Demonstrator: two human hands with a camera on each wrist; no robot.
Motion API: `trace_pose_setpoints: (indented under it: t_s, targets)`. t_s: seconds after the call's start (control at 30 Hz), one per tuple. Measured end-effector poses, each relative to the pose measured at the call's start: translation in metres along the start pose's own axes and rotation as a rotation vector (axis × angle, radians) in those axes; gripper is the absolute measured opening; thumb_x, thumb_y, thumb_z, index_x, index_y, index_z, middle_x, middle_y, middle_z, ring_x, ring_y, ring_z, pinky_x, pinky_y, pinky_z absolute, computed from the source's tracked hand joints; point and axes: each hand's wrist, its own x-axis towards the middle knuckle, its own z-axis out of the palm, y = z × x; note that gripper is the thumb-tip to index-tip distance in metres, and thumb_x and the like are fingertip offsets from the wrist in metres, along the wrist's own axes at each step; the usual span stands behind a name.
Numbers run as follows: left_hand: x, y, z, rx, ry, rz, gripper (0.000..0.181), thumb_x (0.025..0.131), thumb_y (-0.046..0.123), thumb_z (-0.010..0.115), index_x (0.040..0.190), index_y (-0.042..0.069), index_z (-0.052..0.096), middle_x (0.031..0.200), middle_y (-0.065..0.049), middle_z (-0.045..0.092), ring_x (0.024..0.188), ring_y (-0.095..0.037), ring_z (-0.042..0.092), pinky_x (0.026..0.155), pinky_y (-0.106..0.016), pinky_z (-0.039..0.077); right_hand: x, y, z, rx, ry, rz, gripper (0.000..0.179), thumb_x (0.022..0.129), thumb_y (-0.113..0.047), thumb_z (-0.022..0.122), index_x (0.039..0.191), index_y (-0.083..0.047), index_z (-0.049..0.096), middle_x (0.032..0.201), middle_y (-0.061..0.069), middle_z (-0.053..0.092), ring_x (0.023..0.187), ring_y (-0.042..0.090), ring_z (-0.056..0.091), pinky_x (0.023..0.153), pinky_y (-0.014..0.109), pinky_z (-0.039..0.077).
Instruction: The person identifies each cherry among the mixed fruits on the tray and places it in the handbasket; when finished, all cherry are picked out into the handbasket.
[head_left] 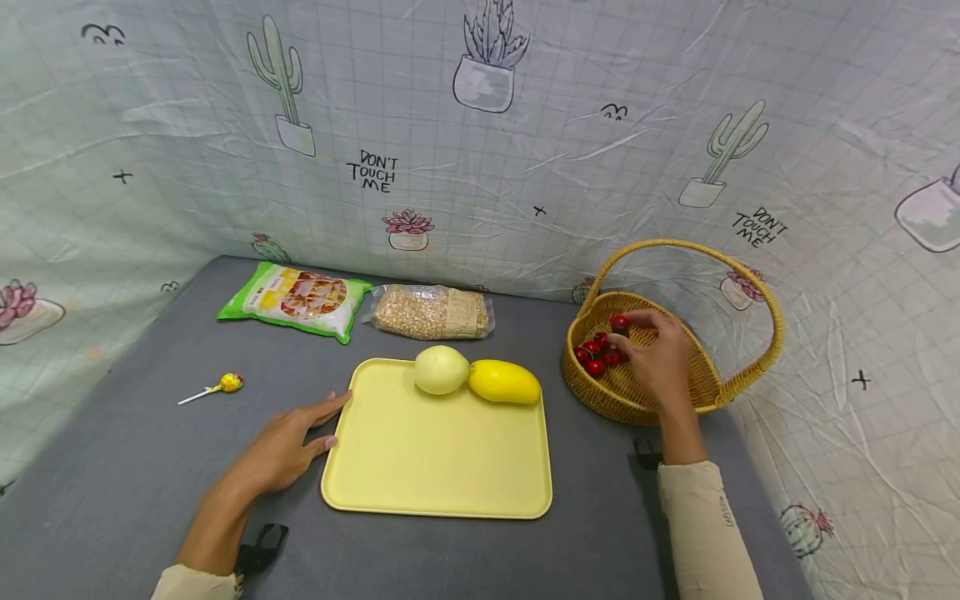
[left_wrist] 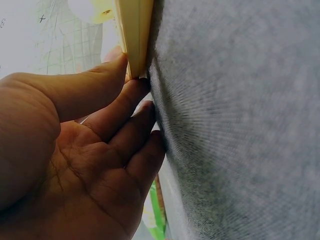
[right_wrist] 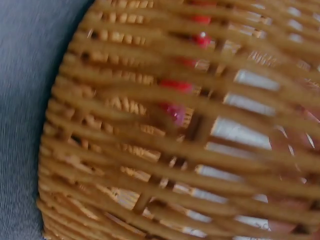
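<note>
A yellow wicker basket [head_left: 720, 387] with a tall handle stands on the right, with several dark red cherries [head_left: 595, 367] lying in its left part. My right hand [head_left: 662, 362] reaches into it and pinches one cherry [head_left: 619, 322] between thumb and fingers, above the others. In the right wrist view the woven wall [right_wrist: 115, 130] covers most of the hand. My left hand [head_left: 281, 450] touches the left rim of a pale yellow tray [head_left: 438, 467] with thumb and fingertips. On the tray's far side, a pale green round fruit [head_left: 441, 370] touches a yellow oblong fruit [head_left: 506, 382].
A lollipop [head_left: 229, 382] lies on the grey table [head_left: 172, 492] at the left. Behind the tray are a green-and-white packet [head_left: 300, 298] and a clear bag of beige grains [head_left: 427, 312]. A printed cloth [head_left: 480, 200] hangs behind the table.
</note>
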Motion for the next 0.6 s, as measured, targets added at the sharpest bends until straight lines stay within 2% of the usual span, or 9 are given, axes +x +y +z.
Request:
trace_pose_setpoints:
  t_s: [0.23,0.6]
  targets:
    - [0.000,0.000,0.000,-0.001,0.003,0.009,0.068,0.100,0.006,0.070,0.163,0.010,0.045,0.162,-0.031,0.044,0.148,-0.055,0.043,0.114,-0.075,0.038,0.005,0.013,-0.005,-0.053,-0.009,0.038,0.039,0.087,-0.017,0.090,0.121,-0.005,0.074,0.119,0.021,0.072,0.113,0.042,0.061,0.101,0.059,0.046]
    - [0.000,-0.001,0.001,0.003,0.013,0.018,0.068,0.099,0.005,0.071,0.162,0.009,0.046,0.161,-0.031,0.045,0.148,-0.054,0.045,0.114,-0.075,0.039,0.009,0.029,-0.004,-0.098,0.008,0.096,0.037,0.089,-0.016,0.088,0.121,-0.003,0.074,0.119,0.023,0.075,0.112,0.043,0.062,0.107,0.060,0.043]
